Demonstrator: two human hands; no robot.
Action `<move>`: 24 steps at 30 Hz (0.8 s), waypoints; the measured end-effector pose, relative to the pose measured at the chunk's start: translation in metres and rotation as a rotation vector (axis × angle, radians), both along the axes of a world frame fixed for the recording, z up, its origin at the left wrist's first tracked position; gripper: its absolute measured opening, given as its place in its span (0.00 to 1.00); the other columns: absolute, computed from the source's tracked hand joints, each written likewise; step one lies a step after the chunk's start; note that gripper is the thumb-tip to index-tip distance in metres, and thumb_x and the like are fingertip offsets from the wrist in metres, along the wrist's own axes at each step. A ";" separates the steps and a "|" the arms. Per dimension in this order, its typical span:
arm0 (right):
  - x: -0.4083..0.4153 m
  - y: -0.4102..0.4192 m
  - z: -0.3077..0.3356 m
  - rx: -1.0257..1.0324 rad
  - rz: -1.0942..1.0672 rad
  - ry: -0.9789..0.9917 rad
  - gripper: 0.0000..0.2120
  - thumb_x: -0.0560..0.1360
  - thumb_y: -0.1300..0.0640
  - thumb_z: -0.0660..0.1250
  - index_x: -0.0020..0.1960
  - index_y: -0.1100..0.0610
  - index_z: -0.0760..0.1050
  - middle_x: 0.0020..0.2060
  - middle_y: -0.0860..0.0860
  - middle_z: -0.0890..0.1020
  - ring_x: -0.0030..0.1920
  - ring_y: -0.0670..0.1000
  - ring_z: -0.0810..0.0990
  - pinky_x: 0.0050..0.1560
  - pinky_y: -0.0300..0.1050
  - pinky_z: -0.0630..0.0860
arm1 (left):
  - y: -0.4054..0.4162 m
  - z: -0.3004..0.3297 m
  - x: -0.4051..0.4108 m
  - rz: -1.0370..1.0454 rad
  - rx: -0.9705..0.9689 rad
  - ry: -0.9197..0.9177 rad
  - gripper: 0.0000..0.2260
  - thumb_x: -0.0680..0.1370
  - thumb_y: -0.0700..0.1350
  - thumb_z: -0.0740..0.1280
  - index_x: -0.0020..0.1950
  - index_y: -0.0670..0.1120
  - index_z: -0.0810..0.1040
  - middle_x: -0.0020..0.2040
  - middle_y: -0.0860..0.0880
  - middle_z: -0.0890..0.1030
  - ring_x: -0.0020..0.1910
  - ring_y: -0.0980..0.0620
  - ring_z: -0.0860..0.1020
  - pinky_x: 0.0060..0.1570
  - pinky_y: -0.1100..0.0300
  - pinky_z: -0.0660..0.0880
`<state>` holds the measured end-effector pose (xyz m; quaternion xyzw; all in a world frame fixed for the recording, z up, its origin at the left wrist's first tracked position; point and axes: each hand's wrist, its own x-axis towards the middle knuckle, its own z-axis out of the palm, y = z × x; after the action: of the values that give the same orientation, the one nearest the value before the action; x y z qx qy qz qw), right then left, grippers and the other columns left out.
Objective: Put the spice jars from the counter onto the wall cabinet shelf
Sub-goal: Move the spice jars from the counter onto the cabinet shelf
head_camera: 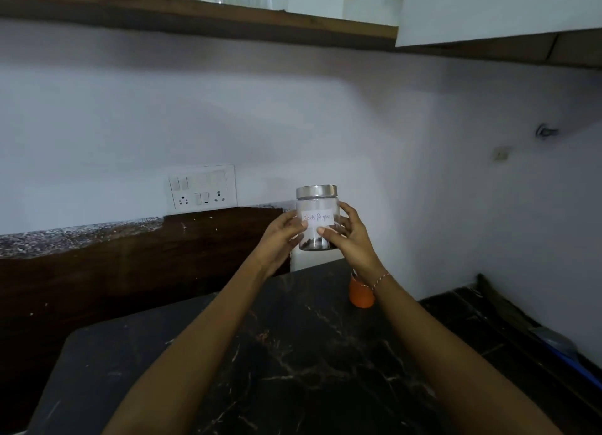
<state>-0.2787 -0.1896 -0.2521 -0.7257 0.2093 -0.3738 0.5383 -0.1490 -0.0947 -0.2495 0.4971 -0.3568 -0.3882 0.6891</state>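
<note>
At the centre of the frame, one clear spice jar (316, 219) with a metal lid is held upright in the air above the dark marbled surface (293, 353), clear of it. Its white label reads "Black Pepper", and a thin dark layer of contents sits at the bottom. Two hands grip it: the left hand (282, 231) wraps the jar's left side with its thumb across the label's edge, and the right hand (350, 231) clasps the right side, thumb pressed just under the label. A thread bracelet (381, 280) circles the right wrist. Just below that wrist, one orange container (361, 293) stands on the surface, partly hidden by the arm. On the wall left of the jar is one white switch and socket plate (202, 187). Across the top of the frame runs one wooden shelf (228, 21), carrying several steel and clear vessels cut off by the frame edge; their number cannot be told. At upper right a white cabinet door (498, 11) hangs open
</note>
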 end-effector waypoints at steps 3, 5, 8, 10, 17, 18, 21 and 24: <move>0.006 -0.009 0.023 -0.053 0.001 0.041 0.32 0.72 0.55 0.70 0.70 0.48 0.59 0.67 0.55 0.69 0.64 0.54 0.72 0.57 0.44 0.76 | -0.004 0.016 0.006 0.032 -0.025 0.004 0.13 0.77 0.37 0.64 0.61 0.41 0.73 0.58 0.43 0.78 0.62 0.42 0.74 0.68 0.46 0.68; 0.010 -0.014 0.042 -0.074 0.011 0.028 0.31 0.73 0.55 0.69 0.70 0.47 0.58 0.67 0.54 0.69 0.64 0.54 0.72 0.59 0.45 0.75 | -0.010 0.035 0.010 0.045 -0.046 -0.024 0.13 0.77 0.37 0.64 0.62 0.41 0.73 0.58 0.42 0.77 0.61 0.44 0.75 0.67 0.47 0.69; 0.016 -0.023 0.074 -0.138 -0.003 -0.020 0.30 0.74 0.54 0.68 0.71 0.48 0.59 0.68 0.52 0.69 0.65 0.53 0.71 0.61 0.46 0.73 | -0.020 0.073 0.016 0.091 -0.092 -0.111 0.13 0.76 0.37 0.65 0.60 0.41 0.73 0.54 0.45 0.79 0.57 0.46 0.76 0.62 0.54 0.72; 0.019 -0.031 0.101 -0.205 -0.014 -0.067 0.30 0.74 0.54 0.68 0.72 0.50 0.60 0.66 0.52 0.70 0.65 0.51 0.70 0.61 0.45 0.72 | -0.027 0.102 0.019 0.140 -0.127 -0.183 0.15 0.76 0.37 0.65 0.63 0.39 0.72 0.54 0.46 0.78 0.56 0.48 0.76 0.57 0.58 0.74; 0.021 -0.075 0.216 -0.324 0.082 -0.268 0.28 0.73 0.59 0.69 0.70 0.55 0.64 0.61 0.54 0.76 0.60 0.50 0.76 0.57 0.41 0.76 | -0.060 0.222 0.014 0.292 -0.214 -0.589 0.18 0.77 0.42 0.65 0.67 0.43 0.70 0.64 0.43 0.76 0.63 0.45 0.74 0.64 0.52 0.71; 0.020 -0.083 0.233 -0.327 0.110 -0.308 0.27 0.72 0.61 0.69 0.70 0.55 0.65 0.60 0.53 0.77 0.57 0.48 0.77 0.54 0.37 0.76 | -0.067 0.239 0.013 0.307 -0.228 -0.643 0.19 0.77 0.42 0.65 0.68 0.43 0.69 0.65 0.44 0.75 0.64 0.46 0.74 0.65 0.51 0.71; 0.023 -0.108 0.281 -0.374 0.134 -0.356 0.27 0.72 0.61 0.69 0.69 0.55 0.65 0.56 0.52 0.77 0.52 0.45 0.78 0.47 0.34 0.78 | -0.087 0.287 0.011 0.372 -0.270 -0.735 0.22 0.77 0.42 0.66 0.70 0.41 0.66 0.63 0.43 0.75 0.63 0.46 0.74 0.63 0.51 0.72; 0.036 -0.133 0.318 -0.402 0.149 -0.350 0.30 0.72 0.61 0.70 0.70 0.54 0.62 0.60 0.56 0.76 0.57 0.52 0.78 0.53 0.44 0.78 | -0.108 0.323 0.015 0.462 -0.314 -0.808 0.22 0.77 0.42 0.65 0.70 0.43 0.66 0.58 0.47 0.72 0.57 0.49 0.74 0.52 0.60 0.77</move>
<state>-0.2429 -0.3229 0.0655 -0.7558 -0.0194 -0.4867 0.4376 -0.1341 -0.2024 0.0739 0.5641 -0.5302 0.0570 0.6304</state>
